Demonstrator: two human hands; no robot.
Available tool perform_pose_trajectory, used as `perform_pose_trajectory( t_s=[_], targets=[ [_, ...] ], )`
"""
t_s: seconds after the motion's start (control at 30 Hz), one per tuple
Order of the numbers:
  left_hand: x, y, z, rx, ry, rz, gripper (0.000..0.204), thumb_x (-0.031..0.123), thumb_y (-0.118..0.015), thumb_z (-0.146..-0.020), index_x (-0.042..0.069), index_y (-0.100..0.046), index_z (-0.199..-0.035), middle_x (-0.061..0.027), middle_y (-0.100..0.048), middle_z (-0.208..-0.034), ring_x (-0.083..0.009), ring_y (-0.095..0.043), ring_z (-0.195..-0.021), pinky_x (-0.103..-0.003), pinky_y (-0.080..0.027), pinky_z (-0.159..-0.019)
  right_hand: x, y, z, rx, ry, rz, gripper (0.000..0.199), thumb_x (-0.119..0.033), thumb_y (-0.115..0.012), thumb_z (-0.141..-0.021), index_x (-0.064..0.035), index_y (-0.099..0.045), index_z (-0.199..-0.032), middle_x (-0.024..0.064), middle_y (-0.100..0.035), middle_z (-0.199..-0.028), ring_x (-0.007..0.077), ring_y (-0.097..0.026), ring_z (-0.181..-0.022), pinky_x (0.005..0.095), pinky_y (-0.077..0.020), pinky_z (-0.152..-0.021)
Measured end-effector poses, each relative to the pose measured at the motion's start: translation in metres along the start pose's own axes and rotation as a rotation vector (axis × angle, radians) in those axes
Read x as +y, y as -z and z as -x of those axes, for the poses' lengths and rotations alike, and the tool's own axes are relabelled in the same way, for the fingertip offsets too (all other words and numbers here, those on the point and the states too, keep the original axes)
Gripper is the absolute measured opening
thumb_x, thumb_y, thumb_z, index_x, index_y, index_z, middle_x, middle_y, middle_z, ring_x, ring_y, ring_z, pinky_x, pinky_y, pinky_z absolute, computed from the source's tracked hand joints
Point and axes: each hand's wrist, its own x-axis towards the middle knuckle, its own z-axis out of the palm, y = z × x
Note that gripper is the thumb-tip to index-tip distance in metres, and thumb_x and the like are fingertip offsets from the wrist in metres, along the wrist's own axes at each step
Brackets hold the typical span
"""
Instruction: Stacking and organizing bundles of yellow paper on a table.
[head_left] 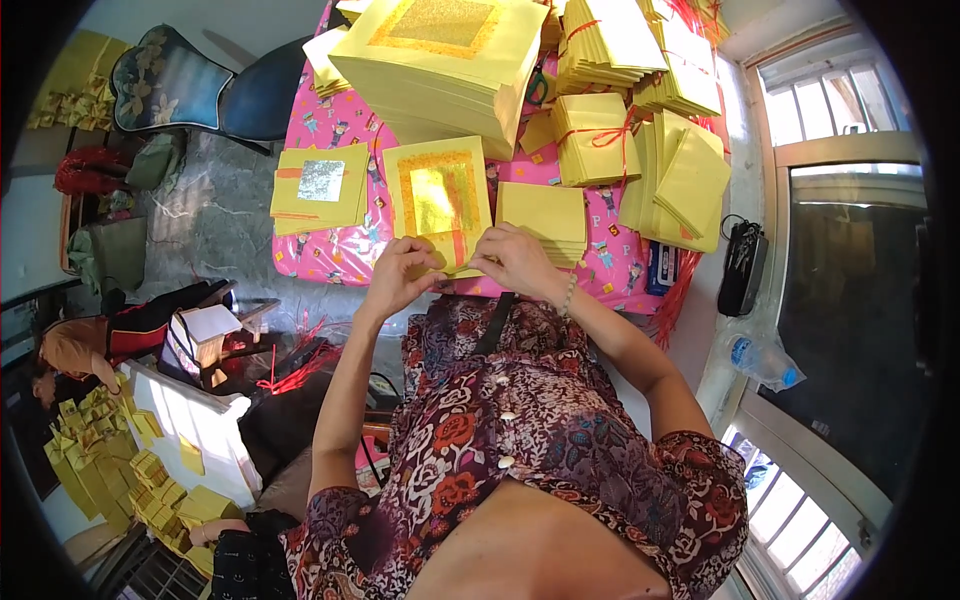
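Gold-foil sheet (436, 190): yellow paper with an orange-bordered foil square; lay on the pink tablecloth (335, 258) near its front edge, seemingly so that both hands could reach it without stretching.
Left hand (405, 268): thumb and fingertips together, pinched on the sheet's near edge, left of its middle.
Right hand (510, 258): likewise pinched on the near edge, farther right; the paired hold probably kept that edge even and under control.
Large yellow stack (430, 100): stood behind the sheet, topped by a similar foil square; likely set there to be close by yet clear of the fingers.
Silver-foil sheet (320, 181): lay on yellow paper to the left, apart from the hands.
Plain yellow pile (541, 210): sat just right of the gold-foil sheet, beyond the right hand.
Tied bundle (597, 145): stood farther back; its red tie (628, 140) presumably kept the papers together.
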Motion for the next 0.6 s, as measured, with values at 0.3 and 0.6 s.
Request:
perform_pose_trajectory(
  t_s=[0.3,0.6],
  targets=[
    [-0.0096,-0.0065,-0.0047,0.035,0.088,0.150,0.016,0.020,-0.080,-0.076,0.008,-0.076,-0.087,-0.0036,-0.066,-0.098,-0.0222,-0.062,-0.094,-0.034,-0.051,-0.082,0.0010,-0.0019,-0.0042,0.022,-0.093,-0.062,0.021,-0.026,-0.070,-0.085,-0.0058,-0.072,-0.080,0.0065,-0.065,-0.084,0.0254,-0.059,-0.084,0.0378,-0.0470,-0.075],
    [-0.0118,-0.0100,-0.0064,0.052,0.131,0.171,0.018,0.022,-0.081,-0.075,0.008,-0.075,-0.083,-0.0040,-0.067,-0.095,-0.0223,-0.062,-0.093,-0.033,-0.051,-0.081,-0.0020,-0.0026,-0.0038,0.003,-0.147,-0.086,0.021,-0.025,-0.068,-0.085,-0.0061,-0.072,-0.079,0.0081,-0.064,-0.085,0.0274,-0.058,-0.087,0.0394,-0.0477,-0.077]
  ],
)
